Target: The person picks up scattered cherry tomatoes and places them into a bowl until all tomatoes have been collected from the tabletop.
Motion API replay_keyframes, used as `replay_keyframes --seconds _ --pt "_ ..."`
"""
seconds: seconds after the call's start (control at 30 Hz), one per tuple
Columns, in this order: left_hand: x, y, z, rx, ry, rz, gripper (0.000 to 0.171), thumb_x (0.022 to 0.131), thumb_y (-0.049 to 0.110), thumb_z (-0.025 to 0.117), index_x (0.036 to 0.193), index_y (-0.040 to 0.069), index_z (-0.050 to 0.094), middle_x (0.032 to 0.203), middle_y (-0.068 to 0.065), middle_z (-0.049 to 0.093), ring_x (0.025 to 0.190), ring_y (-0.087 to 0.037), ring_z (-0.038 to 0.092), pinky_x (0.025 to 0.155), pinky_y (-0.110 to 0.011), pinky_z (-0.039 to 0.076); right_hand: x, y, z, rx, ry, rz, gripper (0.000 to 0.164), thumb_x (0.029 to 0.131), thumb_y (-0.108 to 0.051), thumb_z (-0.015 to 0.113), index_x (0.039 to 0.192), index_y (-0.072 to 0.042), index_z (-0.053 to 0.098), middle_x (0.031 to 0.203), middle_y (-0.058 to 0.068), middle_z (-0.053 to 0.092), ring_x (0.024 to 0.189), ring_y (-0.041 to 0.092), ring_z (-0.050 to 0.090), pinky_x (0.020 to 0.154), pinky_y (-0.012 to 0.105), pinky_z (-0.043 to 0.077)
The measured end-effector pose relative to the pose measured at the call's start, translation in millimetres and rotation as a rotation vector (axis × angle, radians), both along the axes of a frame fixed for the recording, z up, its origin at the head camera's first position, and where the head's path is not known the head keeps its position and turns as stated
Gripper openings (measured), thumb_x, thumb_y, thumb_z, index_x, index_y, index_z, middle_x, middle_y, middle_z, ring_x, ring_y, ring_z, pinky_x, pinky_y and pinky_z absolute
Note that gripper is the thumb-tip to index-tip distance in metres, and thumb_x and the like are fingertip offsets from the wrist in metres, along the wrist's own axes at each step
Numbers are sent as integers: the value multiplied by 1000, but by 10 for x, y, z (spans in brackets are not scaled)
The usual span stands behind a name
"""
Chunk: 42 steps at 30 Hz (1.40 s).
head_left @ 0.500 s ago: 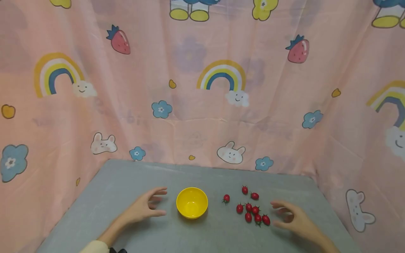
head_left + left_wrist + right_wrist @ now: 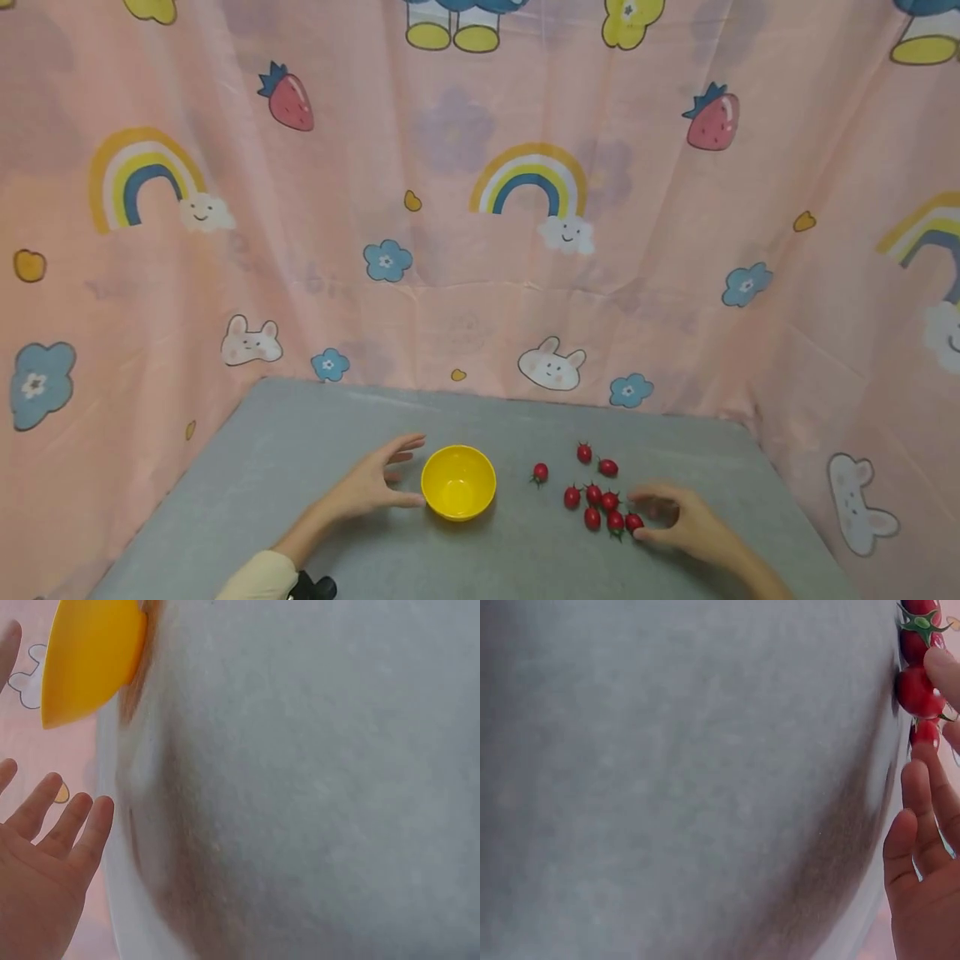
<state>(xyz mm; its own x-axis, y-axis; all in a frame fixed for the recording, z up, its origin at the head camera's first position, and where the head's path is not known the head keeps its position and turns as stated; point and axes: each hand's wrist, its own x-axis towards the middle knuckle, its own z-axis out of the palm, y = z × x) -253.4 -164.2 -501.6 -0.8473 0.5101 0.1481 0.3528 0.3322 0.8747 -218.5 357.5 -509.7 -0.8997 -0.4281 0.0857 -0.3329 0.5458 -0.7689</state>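
A yellow bowl (image 2: pixel 458 484) stands on the grey table, right beside my left hand (image 2: pixel 367 487). That hand's fingers are spread, its thumb tip at or near the bowl's left side; whether it touches, I cannot tell. In the left wrist view the bowl (image 2: pixel 94 660) shows beyond the outstretched fingers (image 2: pixel 91 832). Several small red cherry tomatoes (image 2: pixel 592 495) with green stems lie to the right of the bowl. My right hand (image 2: pixel 693 527) is around the rightmost tomato (image 2: pixel 633 522), thumb near it and fingers loosely bent. The right wrist view shows the thumb close against a tomato (image 2: pixel 919 691).
One tomato (image 2: pixel 540 472) lies apart, between the bowl and the cluster. Two more lie behind the cluster. A pink printed curtain (image 2: pixel 465 308) hangs behind and at both sides of the table (image 2: pixel 337 417).
My left hand has moved right, up close to the bowl. My right hand has moved left to the rightmost tomato. The bowl and tomatoes lie as before.
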Motion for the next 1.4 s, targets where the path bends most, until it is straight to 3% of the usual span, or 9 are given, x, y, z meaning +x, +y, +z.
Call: replay_keyframes --seconds 0.13,0.33,0.73,1.07,1.4 --pt "-11 65 1 1 -8 -7 85 83 18 87 154 8 41 151 -23 44 133 -49 44 99 -62 46 -23 -6 8 -19 -24 64 27 88 -13 81 110 0 73 102 5 70 81 15 62 68 29 54" --pt "-27 111 1 0 -25 1 80 85 18 86 151 3 44 150 -21 47 132 -47 46 101 -61 45 -48 -30 10 -23 -51 78 25 88 -8 79 111 1 72 101 7 70 80 13 62 68 28 55" --pt "-24 176 -36 -18 -27 28 71 87 21 84 147 3 51 145 -14 53 126 -38 54 99 -50 50 -89 38 94 36 -42 4 26 89 -16 80 111 -3 74 97 0 70 79 12 62 67 28 55" --pt "-46 223 -30 -50 -24 29 62 87 23 84 142 10 58 141 -8 57 122 -33 58 95 -41 53 -216 47 300 44 120 -30 24 89 -17 81 110 -6 74 98 -2 72 79 11 62 63 28 54" --pt "-51 210 -16 -75 -25 27 64 87 24 84 143 9 58 142 -8 57 119 -31 60 93 -38 55 -347 -200 501 85 143 -54 27 89 -22 82 110 -7 75 99 -3 72 81 11 63 66 28 54"
